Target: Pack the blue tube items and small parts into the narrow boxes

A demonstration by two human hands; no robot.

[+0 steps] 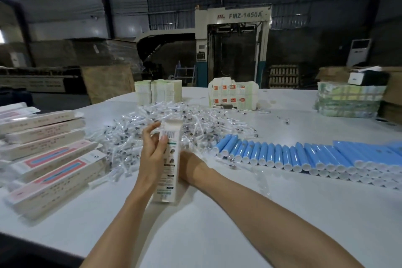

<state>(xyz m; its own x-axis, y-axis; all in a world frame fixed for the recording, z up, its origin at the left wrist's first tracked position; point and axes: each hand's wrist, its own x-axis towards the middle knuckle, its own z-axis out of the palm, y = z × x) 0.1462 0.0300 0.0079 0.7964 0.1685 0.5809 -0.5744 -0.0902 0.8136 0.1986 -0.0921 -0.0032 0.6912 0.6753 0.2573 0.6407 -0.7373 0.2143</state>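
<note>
- Both forearms reach in from the near edge of the tabletop [217,235] and meet at the centre.
- The left hand [152,150] grips a narrow box [169,165], with the thumb across its printed front and the fingers round its left edge.
- This box stands almost upright. Its bottom end rests on the tabletop and its top flap is open, pointing up and slightly away.
- The right hand [188,160] goes behind the box at its right side. Its fingers are hidden, so I cannot tell whether they hold anything or lie loose.
- The blue tubes [282,154] lie in a row to the right of the hands, on the right hand's side and well apart from the left.
- Their long axes run near to far, with the white capped ends towards the near edge.
- My judgement is that the coming move turns on this: a tube lies flat while the box stands up, so one of them must be tipped until the two long axes line up at the open top.
- The right hand looks the better placed to fetch a tube, with the left steadying the box.
- The small parts [195,119], clear-wrapped pieces in a loose heap, lie just beyond the box on its far side, within reach of either hand.
- Closed boxes [47,159] lie side by side at the left.
</note>
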